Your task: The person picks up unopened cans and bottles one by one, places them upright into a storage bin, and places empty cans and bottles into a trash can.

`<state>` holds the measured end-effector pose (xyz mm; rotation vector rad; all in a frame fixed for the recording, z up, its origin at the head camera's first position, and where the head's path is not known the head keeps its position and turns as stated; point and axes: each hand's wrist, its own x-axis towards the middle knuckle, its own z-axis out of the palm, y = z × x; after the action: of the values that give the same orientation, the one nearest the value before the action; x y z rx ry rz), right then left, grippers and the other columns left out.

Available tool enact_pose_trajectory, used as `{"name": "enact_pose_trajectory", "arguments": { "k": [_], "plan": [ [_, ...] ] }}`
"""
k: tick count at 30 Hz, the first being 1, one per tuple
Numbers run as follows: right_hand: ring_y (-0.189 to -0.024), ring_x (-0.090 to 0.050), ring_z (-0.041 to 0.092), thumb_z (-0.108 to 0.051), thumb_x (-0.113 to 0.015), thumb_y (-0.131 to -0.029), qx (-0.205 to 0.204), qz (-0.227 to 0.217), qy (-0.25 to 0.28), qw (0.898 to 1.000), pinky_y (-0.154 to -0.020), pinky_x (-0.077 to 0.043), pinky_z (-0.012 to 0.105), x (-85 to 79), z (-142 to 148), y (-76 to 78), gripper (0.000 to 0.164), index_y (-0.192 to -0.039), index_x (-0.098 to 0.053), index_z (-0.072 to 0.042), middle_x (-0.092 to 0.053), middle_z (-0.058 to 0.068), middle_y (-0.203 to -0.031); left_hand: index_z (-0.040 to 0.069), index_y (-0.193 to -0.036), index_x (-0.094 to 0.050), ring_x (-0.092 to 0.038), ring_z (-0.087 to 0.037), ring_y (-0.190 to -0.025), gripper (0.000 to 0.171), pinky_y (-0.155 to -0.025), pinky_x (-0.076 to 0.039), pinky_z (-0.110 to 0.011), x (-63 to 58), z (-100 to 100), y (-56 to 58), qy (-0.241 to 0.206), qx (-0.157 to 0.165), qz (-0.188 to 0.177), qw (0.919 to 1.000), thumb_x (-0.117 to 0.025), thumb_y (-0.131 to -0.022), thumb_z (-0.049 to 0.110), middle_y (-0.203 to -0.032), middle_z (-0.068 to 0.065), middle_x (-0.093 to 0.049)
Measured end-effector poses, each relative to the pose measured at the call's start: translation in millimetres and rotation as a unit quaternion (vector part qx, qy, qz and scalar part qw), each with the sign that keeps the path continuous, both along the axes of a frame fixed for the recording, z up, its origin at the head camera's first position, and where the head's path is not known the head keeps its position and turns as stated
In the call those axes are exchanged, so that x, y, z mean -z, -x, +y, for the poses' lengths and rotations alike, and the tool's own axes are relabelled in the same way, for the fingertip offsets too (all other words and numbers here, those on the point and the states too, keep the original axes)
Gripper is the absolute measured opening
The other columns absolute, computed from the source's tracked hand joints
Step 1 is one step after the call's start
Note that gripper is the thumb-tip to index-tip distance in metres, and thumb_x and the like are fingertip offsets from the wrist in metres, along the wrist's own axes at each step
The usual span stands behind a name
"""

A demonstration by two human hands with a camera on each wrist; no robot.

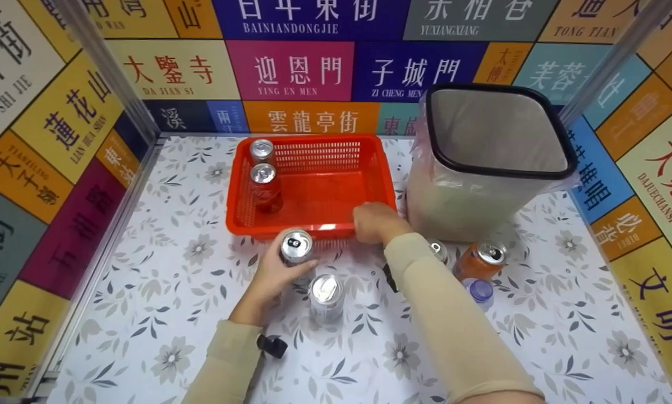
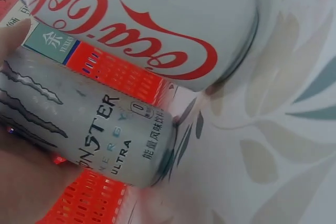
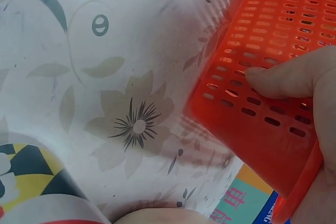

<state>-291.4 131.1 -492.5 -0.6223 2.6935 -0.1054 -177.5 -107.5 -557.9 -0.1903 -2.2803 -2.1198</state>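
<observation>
My left hand (image 1: 267, 276) grips a silver-grey Monster energy drink can (image 2: 89, 114), upright at the near side of the red plastic basket (image 1: 336, 193). A white Coca-Cola Plus can (image 2: 152, 24) stands on the table just in front of it, nearer to me. My right hand (image 1: 380, 223) holds the basket's near right corner, thumb on the slotted outer wall and the rim in the grasp. Inside the basket, along its left side, stand a red Coca-Cola can (image 1: 266, 193) and another silver-topped can (image 1: 262, 149) behind it.
Right of the basket stands a tall bin (image 1: 454, 207) with a black rim and a clear bag. Before it are an orange can (image 1: 476, 266), a purple-capped bottle (image 1: 481, 292) and a can (image 1: 438, 248) partly hidden by my right sleeve. Printed panels wall the flower-patterned table.
</observation>
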Motion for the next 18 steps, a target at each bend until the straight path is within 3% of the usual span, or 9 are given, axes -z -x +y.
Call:
{"name": "enact_pose_trajectory", "arguments": {
  "k": [11, 18],
  "plan": [
    [-0.097, -0.062, 0.034, -0.012, -0.066, -0.090, 0.010, -0.008, 0.013, 1.000, -0.095, -0.054, 0.046, -4.0, -0.3, -1.2, 0.014, -0.101, -0.071, -0.005, -0.069, 0.015, -0.105, 0.000, -0.135, -0.059, -0.063, -0.027, -0.116, 0.064, -0.109, -0.047, -0.045, 9.6, 10.7, 5.0, 0.009, -0.026, 0.036, 0.9990, -0.084, -0.076, -0.004, -0.123, -0.013, -0.068],
    [-0.094, -0.062, 0.033, -0.011, -0.066, -0.090, 0.018, -0.008, 0.017, 1.000, -0.090, -0.054, 0.044, -4.9, -3.4, -5.9, 0.010, -0.099, -0.070, -0.007, -0.067, 0.014, -0.100, -0.005, -0.138, -0.056, -0.063, -0.028, -0.121, 0.072, -0.111, -0.047, -0.045, 11.1, 11.1, 3.7, -0.001, -0.028, 0.039, 0.9988, -0.093, -0.077, 0.002, -0.127, -0.015, -0.068]
  ]
}}
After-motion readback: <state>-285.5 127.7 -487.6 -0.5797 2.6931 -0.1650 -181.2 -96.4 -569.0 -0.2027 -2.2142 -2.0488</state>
